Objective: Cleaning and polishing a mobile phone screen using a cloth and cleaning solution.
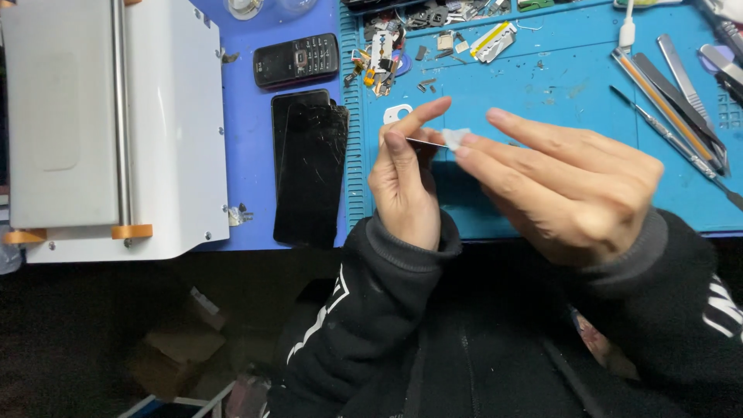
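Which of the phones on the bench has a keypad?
The small black phone lying farthest from the person, above the cracked smartphones. It shows buttons and a small screen; the stacked ones below it are plain cracked glass slabs.

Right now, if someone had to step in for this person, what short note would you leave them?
Left hand: pinches a thin metal blade between thumb and forefinger, above the blue mat.
Right hand: fingertips pinch a small white wad at the blade's tip.
Nearby: cracked black phone and small keypad phone left of the mat; tweezers and picks at right.
Done: blade and wad are in hand. Left: cannot tell.
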